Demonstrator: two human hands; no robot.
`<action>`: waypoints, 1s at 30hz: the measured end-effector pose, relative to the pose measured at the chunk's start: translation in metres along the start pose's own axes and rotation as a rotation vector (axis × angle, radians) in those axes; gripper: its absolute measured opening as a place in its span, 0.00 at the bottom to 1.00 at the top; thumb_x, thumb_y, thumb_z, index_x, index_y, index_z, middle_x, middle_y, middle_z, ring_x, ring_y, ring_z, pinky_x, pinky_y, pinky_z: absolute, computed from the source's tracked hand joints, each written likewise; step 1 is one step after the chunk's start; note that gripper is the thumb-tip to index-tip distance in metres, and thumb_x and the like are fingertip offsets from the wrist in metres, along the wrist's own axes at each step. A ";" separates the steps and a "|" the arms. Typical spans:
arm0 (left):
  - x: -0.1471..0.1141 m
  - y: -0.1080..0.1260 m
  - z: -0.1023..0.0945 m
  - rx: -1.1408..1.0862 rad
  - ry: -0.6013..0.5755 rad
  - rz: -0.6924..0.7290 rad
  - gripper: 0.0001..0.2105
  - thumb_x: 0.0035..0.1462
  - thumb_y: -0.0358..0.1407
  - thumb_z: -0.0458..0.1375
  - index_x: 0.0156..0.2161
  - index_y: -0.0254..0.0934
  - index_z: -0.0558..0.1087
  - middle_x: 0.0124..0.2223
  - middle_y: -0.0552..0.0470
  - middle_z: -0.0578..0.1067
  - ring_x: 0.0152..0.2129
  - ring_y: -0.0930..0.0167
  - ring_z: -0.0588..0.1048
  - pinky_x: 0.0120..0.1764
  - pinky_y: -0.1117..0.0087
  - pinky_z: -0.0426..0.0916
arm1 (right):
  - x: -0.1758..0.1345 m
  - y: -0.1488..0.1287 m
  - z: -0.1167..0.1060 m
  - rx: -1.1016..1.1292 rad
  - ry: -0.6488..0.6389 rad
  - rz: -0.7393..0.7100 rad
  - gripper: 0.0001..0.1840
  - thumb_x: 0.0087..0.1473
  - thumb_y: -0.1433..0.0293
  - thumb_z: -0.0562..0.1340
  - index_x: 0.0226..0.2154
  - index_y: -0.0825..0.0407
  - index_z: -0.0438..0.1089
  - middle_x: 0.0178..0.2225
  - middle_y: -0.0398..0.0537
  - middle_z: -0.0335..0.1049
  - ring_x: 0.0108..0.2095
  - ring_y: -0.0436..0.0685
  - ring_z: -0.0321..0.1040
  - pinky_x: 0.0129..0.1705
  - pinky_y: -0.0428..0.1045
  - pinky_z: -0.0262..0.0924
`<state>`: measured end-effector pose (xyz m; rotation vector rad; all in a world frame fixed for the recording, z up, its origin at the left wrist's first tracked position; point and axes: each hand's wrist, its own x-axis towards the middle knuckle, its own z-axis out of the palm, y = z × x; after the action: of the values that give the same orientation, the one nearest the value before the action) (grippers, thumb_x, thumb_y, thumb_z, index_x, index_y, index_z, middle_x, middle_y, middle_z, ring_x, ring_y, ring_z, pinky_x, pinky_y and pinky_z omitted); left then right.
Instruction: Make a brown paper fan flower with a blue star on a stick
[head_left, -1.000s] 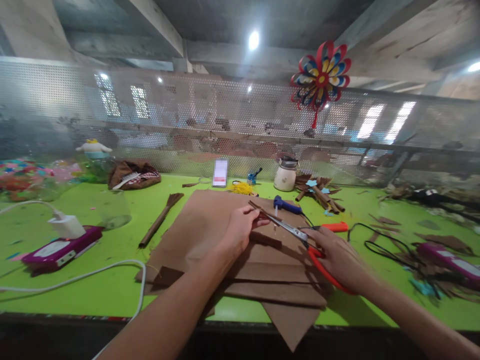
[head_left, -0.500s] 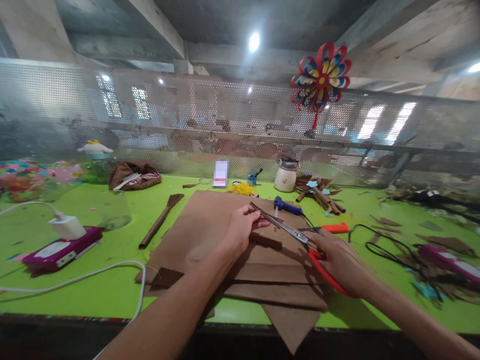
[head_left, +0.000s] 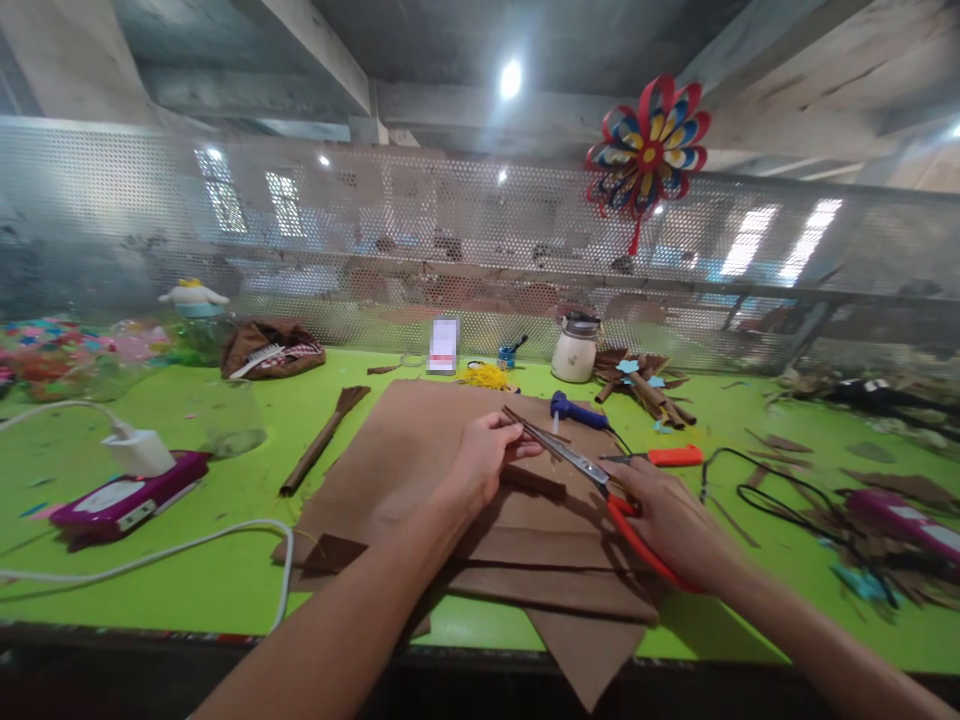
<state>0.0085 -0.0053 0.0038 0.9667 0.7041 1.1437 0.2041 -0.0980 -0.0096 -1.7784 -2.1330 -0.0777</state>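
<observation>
My left hand (head_left: 487, 452) pinches a narrow strip of brown paper (head_left: 519, 418) above a stack of brown paper sheets (head_left: 420, 430). My right hand (head_left: 660, 510) is closed round the red handles of a pair of scissors (head_left: 581, 463). The scissor blades point up and left and lie along the strip, close to my left fingertips. Below the blades a folded brown paper piece (head_left: 536, 482) rests on the stack. Just past the blades lies a blue glue gun (head_left: 577, 411), and an orange-handled cutter (head_left: 673, 457) is beyond my right hand.
On the left are a rolled brown paper stick (head_left: 322, 445), a purple power strip (head_left: 127, 500) with a white charger, and a clear cup (head_left: 234, 425). A white jar (head_left: 575, 352) and several paper rolls (head_left: 652, 390) stand behind. Black cable (head_left: 780, 505) and scraps lie right.
The scissor handles and my right hand have shifted slightly left, the blades closing a little along the strip. My left hand keeps its pinch. The whole view has moved slightly.
</observation>
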 end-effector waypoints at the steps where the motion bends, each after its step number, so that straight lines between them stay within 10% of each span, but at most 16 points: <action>1: 0.000 0.000 0.000 0.004 0.004 -0.006 0.05 0.48 0.21 0.53 0.25 0.29 0.66 0.25 0.47 0.72 0.22 0.73 0.74 0.34 0.68 0.71 | 0.000 0.000 0.000 -0.009 0.000 -0.001 0.20 0.48 0.72 0.54 0.47 0.50 0.65 0.32 0.50 0.64 0.33 0.56 0.63 0.34 0.47 0.54; 30: 0.000 -0.003 0.003 0.041 0.018 -0.054 0.06 0.48 0.19 0.52 0.25 0.28 0.65 0.24 0.48 0.71 0.20 0.73 0.74 0.30 0.71 0.72 | 0.003 -0.003 0.013 -0.076 0.006 0.041 0.21 0.49 0.72 0.54 0.48 0.49 0.62 0.34 0.50 0.63 0.35 0.58 0.64 0.34 0.47 0.53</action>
<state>0.0124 -0.0067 0.0022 0.9674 0.7662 1.0950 0.1977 -0.0928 -0.0202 -1.8609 -2.1149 -0.1550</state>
